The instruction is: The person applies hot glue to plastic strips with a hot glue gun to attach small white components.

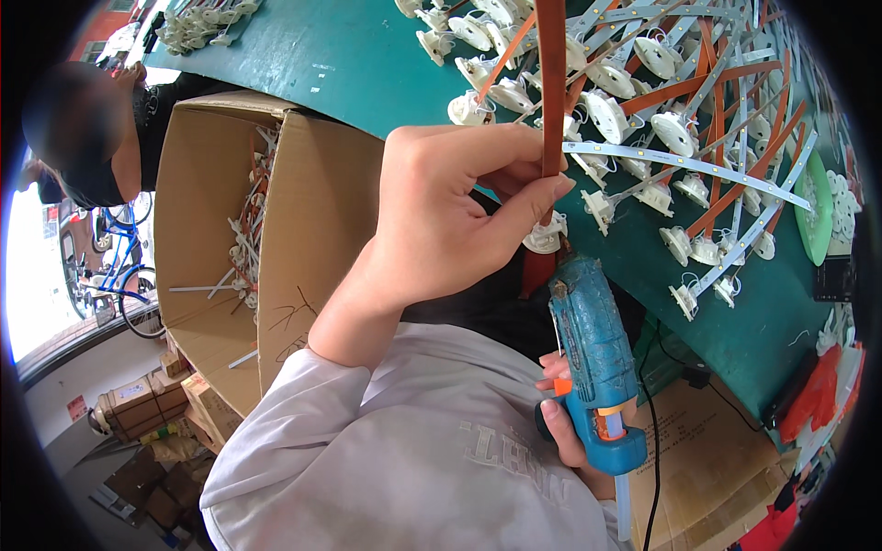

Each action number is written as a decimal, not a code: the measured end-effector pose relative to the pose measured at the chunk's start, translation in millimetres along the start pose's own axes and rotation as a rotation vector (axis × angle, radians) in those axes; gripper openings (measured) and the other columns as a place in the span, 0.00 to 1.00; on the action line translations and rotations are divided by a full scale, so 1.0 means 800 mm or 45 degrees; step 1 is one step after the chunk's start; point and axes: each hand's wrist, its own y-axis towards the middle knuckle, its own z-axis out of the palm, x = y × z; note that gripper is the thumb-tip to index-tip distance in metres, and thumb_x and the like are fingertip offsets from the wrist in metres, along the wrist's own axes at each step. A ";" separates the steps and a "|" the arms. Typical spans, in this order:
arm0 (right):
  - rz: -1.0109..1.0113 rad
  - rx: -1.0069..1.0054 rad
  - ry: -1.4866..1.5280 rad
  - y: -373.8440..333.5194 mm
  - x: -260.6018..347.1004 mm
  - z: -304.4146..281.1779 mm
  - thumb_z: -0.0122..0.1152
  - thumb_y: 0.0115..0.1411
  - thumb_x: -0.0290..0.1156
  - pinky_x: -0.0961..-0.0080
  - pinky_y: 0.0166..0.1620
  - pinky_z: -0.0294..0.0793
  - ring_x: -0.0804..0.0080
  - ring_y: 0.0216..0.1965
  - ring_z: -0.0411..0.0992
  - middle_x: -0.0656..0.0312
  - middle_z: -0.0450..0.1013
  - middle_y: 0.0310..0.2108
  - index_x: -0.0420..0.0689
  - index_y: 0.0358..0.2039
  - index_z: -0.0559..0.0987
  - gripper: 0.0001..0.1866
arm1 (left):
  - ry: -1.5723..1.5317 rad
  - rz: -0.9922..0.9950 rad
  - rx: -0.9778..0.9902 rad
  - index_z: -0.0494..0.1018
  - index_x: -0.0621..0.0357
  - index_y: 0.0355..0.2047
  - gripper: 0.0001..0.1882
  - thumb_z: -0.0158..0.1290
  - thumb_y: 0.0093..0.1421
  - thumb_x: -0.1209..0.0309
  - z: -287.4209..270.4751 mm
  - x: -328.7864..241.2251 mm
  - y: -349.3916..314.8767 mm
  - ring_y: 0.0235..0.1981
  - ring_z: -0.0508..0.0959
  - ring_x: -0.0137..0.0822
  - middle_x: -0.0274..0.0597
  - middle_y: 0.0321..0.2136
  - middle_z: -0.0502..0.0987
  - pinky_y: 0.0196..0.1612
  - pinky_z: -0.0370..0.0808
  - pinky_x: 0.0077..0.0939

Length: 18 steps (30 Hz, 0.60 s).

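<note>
- My left hand (450, 211) had its thumb and fingertips pinched together on a brown strip (552, 92), held up at the near edge of the green table (303, 55).
- A white holder (542, 241) was just below my fingertips.
- My right hand (568, 439) was wrapped around a blue glue gun (593, 340), its tip near that holder; whether they touched, I couldn't tell.
- Other strips (684, 163) lay heaped on the table, and a cardboard box (331, 184) stood to my left.

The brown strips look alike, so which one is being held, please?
It is the strip pinched in the left hand, running up to the picture's top edge; the brown strips on the green table lie unheld in a pile.
</note>
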 end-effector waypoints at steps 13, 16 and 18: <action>-0.029 -0.087 0.052 -0.001 -0.004 -0.003 0.68 0.52 0.25 0.74 0.38 0.82 0.68 0.35 0.80 0.54 0.79 0.41 0.39 0.43 0.77 0.17 | 0.094 0.226 0.107 0.81 0.68 0.29 0.06 0.62 0.49 0.87 -0.015 0.003 -0.007 0.22 0.79 0.27 0.43 0.25 0.82 0.25 0.72 0.17; -0.019 -0.068 0.031 -0.001 -0.004 -0.005 0.68 0.52 0.25 0.73 0.39 0.82 0.68 0.36 0.80 0.54 0.79 0.40 0.39 0.43 0.77 0.17 | 0.155 0.110 0.202 0.81 0.67 0.28 0.06 0.62 0.49 0.85 -0.026 -0.006 -0.009 0.23 0.79 0.26 0.43 0.26 0.82 0.26 0.72 0.17; -0.019 -0.048 0.018 -0.001 -0.003 -0.006 0.68 0.52 0.25 0.73 0.39 0.82 0.67 0.36 0.80 0.54 0.79 0.40 0.39 0.42 0.78 0.16 | 0.154 0.132 0.194 0.80 0.67 0.28 0.06 0.62 0.48 0.85 -0.027 -0.004 -0.010 0.23 0.79 0.27 0.43 0.26 0.83 0.25 0.72 0.17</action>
